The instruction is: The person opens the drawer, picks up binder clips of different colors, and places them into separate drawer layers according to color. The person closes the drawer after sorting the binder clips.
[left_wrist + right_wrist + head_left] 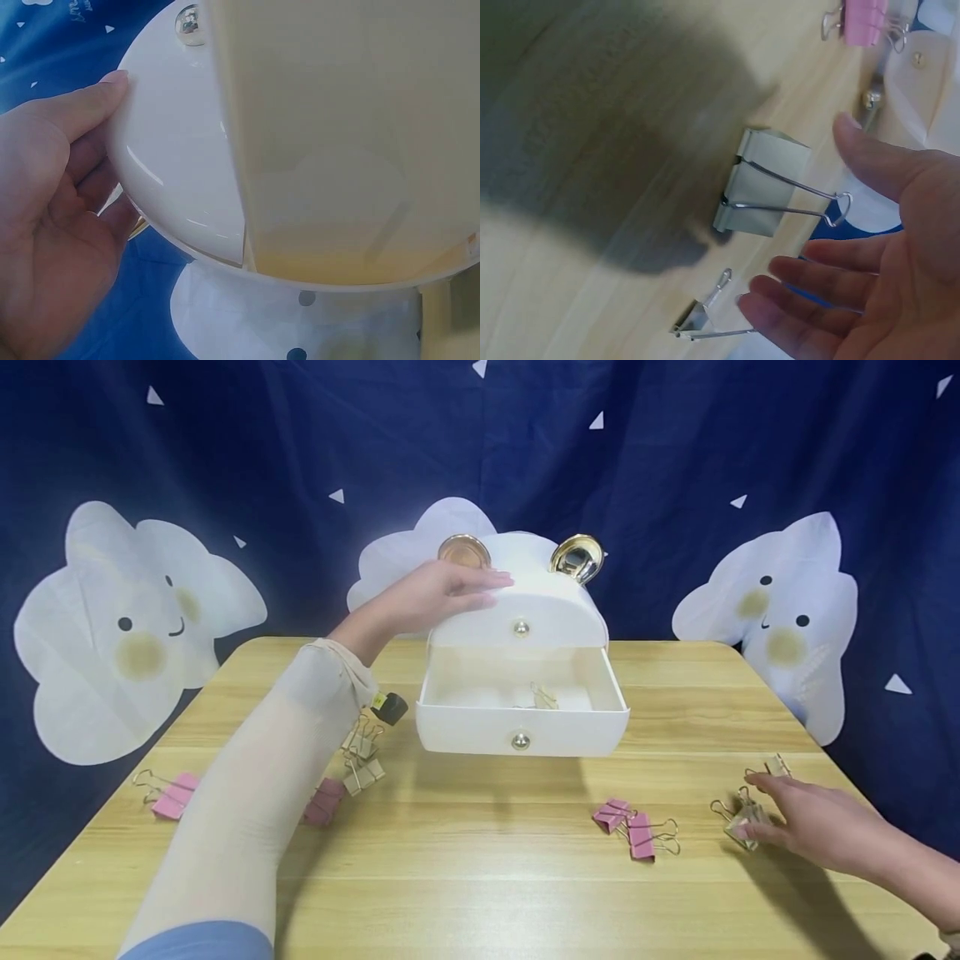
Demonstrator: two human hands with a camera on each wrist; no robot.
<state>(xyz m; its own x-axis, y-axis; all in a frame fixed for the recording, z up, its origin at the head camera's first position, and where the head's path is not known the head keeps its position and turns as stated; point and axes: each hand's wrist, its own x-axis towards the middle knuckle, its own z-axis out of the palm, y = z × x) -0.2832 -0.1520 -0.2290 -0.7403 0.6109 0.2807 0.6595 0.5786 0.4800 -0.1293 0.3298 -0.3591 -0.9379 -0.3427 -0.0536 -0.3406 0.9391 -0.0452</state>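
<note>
A white two-drawer box (558,610) with gold round ears stands on the table, its lower drawer (465,731) pulled out. Inside that drawer lies a pale binder clip (545,697). My left hand (450,589) rests on the box's rounded top at the left; in the left wrist view its thumb touches the front edge. Over at the right, my right hand (832,827) hovers around pale gold binder clips (750,818), fingers spread. The right wrist view has one large clip (761,184) lying between thumb and fingers, with no grip on it, and a smaller clip (697,319) near the fingertips.
Two pink binder clips (641,837) lie right of centre. More pink clips (177,795) and pale clips (363,774) lie at the left, partly behind my left arm. A dark blue curtain (300,427) with white clouds hangs behind the wooden table (480,893).
</note>
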